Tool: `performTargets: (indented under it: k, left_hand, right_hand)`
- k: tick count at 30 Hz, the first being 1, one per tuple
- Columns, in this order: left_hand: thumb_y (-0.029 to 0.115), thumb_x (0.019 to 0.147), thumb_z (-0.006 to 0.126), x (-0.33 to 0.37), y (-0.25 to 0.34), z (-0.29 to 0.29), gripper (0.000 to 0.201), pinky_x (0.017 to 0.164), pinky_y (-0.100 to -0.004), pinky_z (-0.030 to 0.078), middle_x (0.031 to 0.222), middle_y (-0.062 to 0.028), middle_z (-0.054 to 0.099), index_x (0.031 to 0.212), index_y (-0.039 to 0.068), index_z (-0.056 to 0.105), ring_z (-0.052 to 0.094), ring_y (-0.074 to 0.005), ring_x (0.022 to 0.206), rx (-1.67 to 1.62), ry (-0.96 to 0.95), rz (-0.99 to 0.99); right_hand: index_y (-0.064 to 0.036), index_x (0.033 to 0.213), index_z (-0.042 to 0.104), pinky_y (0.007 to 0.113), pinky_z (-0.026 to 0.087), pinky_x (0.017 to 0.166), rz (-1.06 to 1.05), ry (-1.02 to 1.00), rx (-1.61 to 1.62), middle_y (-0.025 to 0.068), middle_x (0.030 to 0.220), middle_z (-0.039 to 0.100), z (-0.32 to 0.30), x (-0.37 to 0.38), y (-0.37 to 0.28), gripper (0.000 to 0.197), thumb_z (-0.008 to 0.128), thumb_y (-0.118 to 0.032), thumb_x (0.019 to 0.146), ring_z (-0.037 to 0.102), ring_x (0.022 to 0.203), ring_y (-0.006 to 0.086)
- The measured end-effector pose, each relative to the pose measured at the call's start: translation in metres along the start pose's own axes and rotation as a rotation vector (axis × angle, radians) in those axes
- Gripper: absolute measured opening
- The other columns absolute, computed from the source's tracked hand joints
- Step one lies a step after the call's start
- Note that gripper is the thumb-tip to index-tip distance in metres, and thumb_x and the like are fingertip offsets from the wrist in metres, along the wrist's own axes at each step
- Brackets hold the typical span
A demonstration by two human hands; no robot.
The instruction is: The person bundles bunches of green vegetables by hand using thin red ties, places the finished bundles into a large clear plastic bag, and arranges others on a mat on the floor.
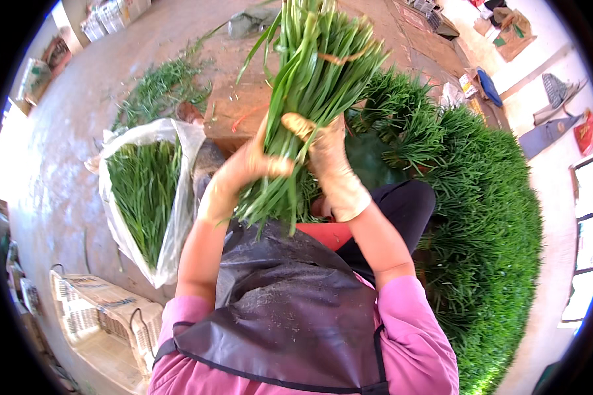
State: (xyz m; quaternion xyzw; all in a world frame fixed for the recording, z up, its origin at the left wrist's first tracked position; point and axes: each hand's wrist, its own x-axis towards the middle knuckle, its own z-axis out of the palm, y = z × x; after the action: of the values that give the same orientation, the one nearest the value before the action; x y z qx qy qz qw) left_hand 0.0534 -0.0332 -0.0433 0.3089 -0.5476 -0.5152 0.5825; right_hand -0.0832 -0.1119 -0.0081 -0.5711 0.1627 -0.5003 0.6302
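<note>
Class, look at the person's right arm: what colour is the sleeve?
The sleeve is pink, seen best in the head view.

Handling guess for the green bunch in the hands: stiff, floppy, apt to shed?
The leafy bunch is probably floppy at its lower end, where thin blades hang below the left hand and right hand. Likely stiffer higher up, where stems pack densely. Single blades may slip out: some stray from its left side.

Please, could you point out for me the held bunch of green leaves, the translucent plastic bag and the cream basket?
Held bunch of green leaves (317,82): head view, on the middle leaves.
Translucent plastic bag (189,161): head view, on its right wall.
Cream basket (89,288): head view, on its upper wall.
</note>
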Motion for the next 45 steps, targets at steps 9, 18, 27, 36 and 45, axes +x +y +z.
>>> performTargets:
  k: [9,18,27,36,45]
  left_hand:
    - [0.020,0.073,0.079,-0.137,0.014,0.062,0.045,0.061,-0.0281,0.050,0.085,-0.0070,0.069,0.112,0.006,0.063,0.062,-0.0146,0.068,-0.032,0.409,-0.757]
    - [0.008,0.069,0.074,-0.213,0.049,0.041,0.034,0.063,-0.0281,0.049,0.077,-0.0059,0.066,0.101,0.001,0.065,0.059,-0.0140,0.068,0.023,0.379,-1.082]
    - [0.008,0.066,0.082,-0.247,0.056,0.026,0.052,0.077,-0.0332,0.050,0.093,-0.0067,0.068,0.114,0.004,0.065,0.061,-0.0170,0.083,0.302,0.169,-1.122]
    - [0.009,0.069,0.078,-0.264,0.072,0.025,0.051,0.082,-0.0320,0.049,0.099,-0.0064,0.068,0.118,0.005,0.063,0.061,-0.0173,0.089,0.161,0.257,-1.340]
    - [0.011,0.068,0.081,-0.290,0.086,0.029,0.058,0.093,-0.0336,0.046,0.111,-0.0116,0.066,0.122,0.005,0.061,0.059,-0.0226,0.099,0.180,0.331,-1.354]
  right_hand:
    - [0.0027,0.143,0.037,0.038,0.045,0.100,-0.192,0.216,-0.202,0.0139,0.142,0.046,-0.042,-0.004,0.053,0.093,0.087,-0.026,0.070,0.052,0.123,0.0262]
    - [-0.0009,0.134,0.053,0.036,0.038,0.107,0.269,-0.565,-0.592,0.0222,0.134,0.053,-0.064,-0.022,0.124,0.087,0.078,-0.056,0.072,0.050,0.128,0.0307]
    - [-0.0060,0.124,0.060,0.040,0.045,0.096,0.436,-1.206,-0.576,0.0203,0.117,0.065,-0.008,-0.047,0.132,0.066,0.072,-0.052,0.078,0.060,0.113,0.0341]
    - [-0.0041,0.090,0.065,0.027,0.052,0.063,0.980,-0.450,0.370,0.0004,0.074,0.060,-0.015,-0.063,0.155,0.023,0.065,-0.027,0.092,0.059,0.065,0.0124]
    - [-0.0039,0.121,0.062,0.043,0.044,0.100,0.096,-0.863,-1.147,0.0219,0.120,0.059,-0.048,-0.040,0.217,0.058,0.064,-0.051,0.086,0.056,0.115,0.0379]
